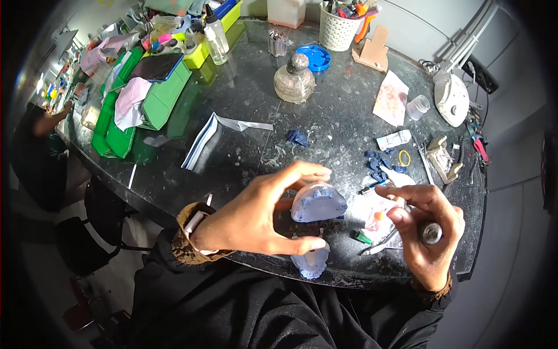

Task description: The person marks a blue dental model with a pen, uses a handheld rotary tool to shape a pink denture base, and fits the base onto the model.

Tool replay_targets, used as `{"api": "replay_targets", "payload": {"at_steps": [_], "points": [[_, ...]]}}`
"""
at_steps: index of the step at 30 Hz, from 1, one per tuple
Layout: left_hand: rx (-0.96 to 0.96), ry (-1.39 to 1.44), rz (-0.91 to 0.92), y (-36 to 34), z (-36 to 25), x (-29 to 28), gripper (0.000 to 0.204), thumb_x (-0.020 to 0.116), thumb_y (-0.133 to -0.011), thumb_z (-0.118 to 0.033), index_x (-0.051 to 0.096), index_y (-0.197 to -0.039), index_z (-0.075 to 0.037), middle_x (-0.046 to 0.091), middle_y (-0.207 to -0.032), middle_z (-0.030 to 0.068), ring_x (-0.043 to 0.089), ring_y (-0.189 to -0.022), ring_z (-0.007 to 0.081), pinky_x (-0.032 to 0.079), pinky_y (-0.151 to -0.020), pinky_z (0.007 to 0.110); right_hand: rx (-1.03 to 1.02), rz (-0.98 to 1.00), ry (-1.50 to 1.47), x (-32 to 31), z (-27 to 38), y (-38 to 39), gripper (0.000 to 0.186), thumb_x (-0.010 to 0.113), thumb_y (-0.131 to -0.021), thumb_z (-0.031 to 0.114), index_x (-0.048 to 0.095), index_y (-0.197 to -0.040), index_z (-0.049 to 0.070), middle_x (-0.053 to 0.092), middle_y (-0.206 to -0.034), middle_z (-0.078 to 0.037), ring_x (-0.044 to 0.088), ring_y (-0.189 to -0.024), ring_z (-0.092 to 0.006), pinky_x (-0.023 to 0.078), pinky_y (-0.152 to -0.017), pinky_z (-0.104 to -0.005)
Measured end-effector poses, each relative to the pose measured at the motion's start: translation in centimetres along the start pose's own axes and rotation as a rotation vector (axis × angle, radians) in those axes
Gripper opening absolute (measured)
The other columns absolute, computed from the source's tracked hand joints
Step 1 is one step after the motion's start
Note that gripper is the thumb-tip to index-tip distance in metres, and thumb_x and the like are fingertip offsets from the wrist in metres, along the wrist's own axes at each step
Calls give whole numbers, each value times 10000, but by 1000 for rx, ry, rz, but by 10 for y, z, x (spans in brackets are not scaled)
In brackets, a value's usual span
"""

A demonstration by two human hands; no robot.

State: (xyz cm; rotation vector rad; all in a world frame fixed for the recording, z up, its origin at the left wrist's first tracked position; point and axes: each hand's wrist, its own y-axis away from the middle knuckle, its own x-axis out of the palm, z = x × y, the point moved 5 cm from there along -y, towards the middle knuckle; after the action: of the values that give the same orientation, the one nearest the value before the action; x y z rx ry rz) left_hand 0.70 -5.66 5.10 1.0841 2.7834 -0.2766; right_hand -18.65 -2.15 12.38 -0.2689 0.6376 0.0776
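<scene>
My left hand (256,212) is spread, thumb and index finger apart, around a pale bluish dental plaster cast (319,205) with a pinkish rim. The index finger passes above the cast, and other fingers are partly hidden behind it. Below the thumb lies a second dental cast (310,264) with a row of teeth, near the table's front edge. My right hand (433,232) is closed around a slim tool with a round metal end (431,233); its working tip cannot be made out. Under that hand are a whitish sheet (375,212) and a small green piece (362,237).
A glass spirit burner (294,81), a blue lid (314,57) and a white tool basket (339,28) stand at the back. Green bins (165,99) sit at left. Dark blue wax scraps (378,163), a clear cup (418,107) and an articulator (443,160) lie right. A person (40,139) sits far left.
</scene>
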Motion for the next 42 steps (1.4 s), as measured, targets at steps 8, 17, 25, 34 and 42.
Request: {"api": "replay_targets", "payload": {"at_steps": [8,17,25,34,42], "points": [[-31,274,43,0,15,27,644,562,-660,-92,363,-1262,20,453,-1104,90,461,-1061,174,361,-932,318,-409,-248,210,38,5,17,290,780,-668,47,643,-917,-13,657,-835,-119,654,-666,-202,514,-528,-256],[-124,642,43,12,26,42,824,529,-755,-538,317,-1290,52,467,-1167,114,464,-1086,166,360,-937,327,-308,-221,146,57,-3,29,258,752,-705,27,627,-925,-22,662,-914,-169,551,-481,-94,419,-423,-202],[-188,543,-2,9,25,42,768,507,-806,-543,337,-1253,59,483,-1079,103,483,-1026,161,375,-909,324,-283,-194,16,53,-14,27,301,824,-629,137,653,-852,29,660,-944,-138,677,-698,-209,535,-519,-254],[-135,553,-32,9,28,46,760,540,-778,-567,371,-1177,57,454,-1066,132,476,-964,170,381,-863,331,-27,59,-322,47,-34,19,543,854,-585,248,669,-1029,-3,631,-941,-118,631,-836,-202,491,-714,-287],[63,435,-29,-1,23,38,550,722,-721,-316,415,-1051,-2,550,-912,79,542,-833,110,437,-722,277,-21,153,-333,47,-32,16,478,827,-638,177,671,-1057,8,600,-884,-88,595,-799,-175,475,-703,-276]]}}
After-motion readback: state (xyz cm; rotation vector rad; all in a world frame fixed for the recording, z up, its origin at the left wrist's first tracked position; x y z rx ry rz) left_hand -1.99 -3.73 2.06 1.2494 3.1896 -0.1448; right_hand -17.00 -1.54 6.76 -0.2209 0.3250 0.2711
